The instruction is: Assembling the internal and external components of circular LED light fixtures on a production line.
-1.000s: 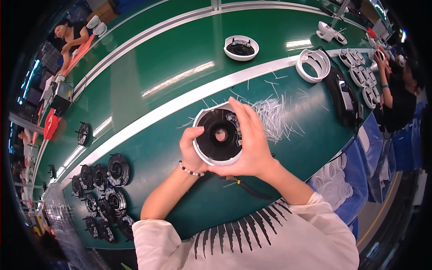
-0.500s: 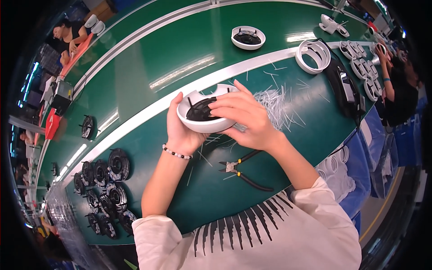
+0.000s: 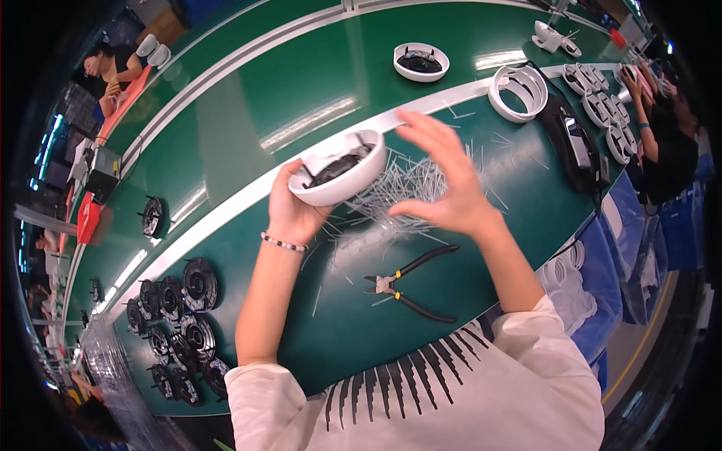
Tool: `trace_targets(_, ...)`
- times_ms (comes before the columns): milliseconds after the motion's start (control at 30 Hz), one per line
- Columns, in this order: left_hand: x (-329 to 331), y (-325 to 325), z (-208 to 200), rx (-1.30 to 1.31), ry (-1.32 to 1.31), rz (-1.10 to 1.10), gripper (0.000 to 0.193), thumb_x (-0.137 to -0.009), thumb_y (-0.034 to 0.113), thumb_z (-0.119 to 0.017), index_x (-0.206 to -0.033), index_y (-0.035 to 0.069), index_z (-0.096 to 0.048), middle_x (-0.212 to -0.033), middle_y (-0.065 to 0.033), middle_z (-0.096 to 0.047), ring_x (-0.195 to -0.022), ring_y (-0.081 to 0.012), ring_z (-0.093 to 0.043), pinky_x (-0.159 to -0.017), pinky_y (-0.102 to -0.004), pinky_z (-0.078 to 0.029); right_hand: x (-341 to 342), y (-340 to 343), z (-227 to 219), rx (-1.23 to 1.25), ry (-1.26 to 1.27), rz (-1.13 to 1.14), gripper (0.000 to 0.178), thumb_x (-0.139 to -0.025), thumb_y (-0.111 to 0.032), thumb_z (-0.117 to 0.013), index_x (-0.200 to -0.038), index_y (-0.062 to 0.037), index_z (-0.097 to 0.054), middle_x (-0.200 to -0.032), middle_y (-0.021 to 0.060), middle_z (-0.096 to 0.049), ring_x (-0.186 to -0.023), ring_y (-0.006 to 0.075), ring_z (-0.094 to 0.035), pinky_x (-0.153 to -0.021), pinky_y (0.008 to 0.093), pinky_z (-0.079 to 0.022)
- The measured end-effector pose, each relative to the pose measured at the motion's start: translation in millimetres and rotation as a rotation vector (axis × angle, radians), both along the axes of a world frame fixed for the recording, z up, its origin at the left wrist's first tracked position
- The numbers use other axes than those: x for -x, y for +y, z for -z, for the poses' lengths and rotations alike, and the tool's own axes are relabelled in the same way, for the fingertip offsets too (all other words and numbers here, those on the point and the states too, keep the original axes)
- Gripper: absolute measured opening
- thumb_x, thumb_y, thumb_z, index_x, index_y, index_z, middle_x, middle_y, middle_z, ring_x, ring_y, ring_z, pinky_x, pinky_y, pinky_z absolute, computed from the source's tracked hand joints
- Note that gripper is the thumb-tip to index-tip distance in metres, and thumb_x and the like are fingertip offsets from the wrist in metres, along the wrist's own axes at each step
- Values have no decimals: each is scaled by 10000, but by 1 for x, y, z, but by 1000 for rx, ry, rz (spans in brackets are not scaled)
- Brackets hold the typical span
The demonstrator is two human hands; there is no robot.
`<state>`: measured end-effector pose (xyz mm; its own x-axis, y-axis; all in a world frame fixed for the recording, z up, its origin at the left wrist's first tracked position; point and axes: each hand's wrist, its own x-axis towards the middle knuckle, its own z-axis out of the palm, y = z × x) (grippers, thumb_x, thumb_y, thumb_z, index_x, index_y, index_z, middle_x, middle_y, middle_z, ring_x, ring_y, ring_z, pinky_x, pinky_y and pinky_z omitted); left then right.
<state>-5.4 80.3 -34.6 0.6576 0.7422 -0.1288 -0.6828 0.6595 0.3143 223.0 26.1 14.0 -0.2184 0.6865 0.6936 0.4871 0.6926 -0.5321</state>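
A long green worktable [image 3: 338,331] curves across the floor of a busy workshop, crossed by a pale strip [image 3: 460,93]. Centre stage, the white bowl-shaped shell [image 3: 346,186] is up above the table, tilted, with a black part [image 3: 340,168] sitting inside it. The left hand [image 3: 289,204] has it, gripping the shell's left side and underside, a beaded bracelet [image 3: 284,242] on that wrist. The right hand [image 3: 460,197] is wide, fingers and thumb spread, holding nothing, just beside the shell. Below and between them, a heap of thin pale sticks [image 3: 402,184] scatters over the green. Nearer the body lie cutting pliers [image 3: 386,285], handles apart. Out to the left, black round parts [image 3: 199,284] stand clustered; out to the right, a white ring [image 3: 499,104] sits by a black device [image 3: 575,143], with rows of white shells [image 3: 600,110] beyond. One co-worker [image 3: 114,69] sits far left, another [image 3: 665,139] far right.
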Motion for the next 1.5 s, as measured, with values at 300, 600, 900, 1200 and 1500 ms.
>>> trace_targets(300,69,126,42,-85,546,-560,439,-924,320,-312,-1199,-13,-388,-1244,-153,-429,-1165,-284,-392,-993,-430,-300,-192,50,46,50,-590,869,400,-646,-117,-675,-1015,-39,-542,-1191,129,-463,-1169,323,-362,-978,480,-259)
trace_targets(600,110,147,33,-223,1215,-1195,346,-818,207,-575,-1114,40,-509,-1045,-70,-559,-919,-153,-527,-793,-285,-410,-250,92,73,75,-852,750,51,-643,-120,-597,-680,-111,-631,-630,88,-577,-675,260,-571,-803,433,-356)
trace_targets(900,261,115,11,-598,2726,-987,410,-772,163,-522,-1167,88,-444,-1188,-58,-475,-1172,-242,-381,-939,-527,-275,-236,56,17,11,-251,635,93,-709,-23,-636,-727,27,-560,-731,114,-574,-672,227,-568,-691,294,-457)
trace_targets(1200,324,131,35,-202,2501,-442,665,-683,235,-653,-1264,73,-373,-1218,-172,-464,-1109,-301,-463,-943,-335,-370,-33,-77,-6,226,-492,-411,156,-575,6,-645,-696,-57,-570,-704,66,-577,-712,236,-580,-799,398,-478)
trace_targets(1500,262,118,2,-482,1570,-706,330,-717,-89,-553,-1038,-15,-523,-979,-105,-561,-905,-154,-531,-774,-258,-432,-14,-96,-1,337,-802,-311,665,-547,-268,-732,-1107,-34,-459,-1191,171,-398,-1110,354,-365,-936,563,-253)
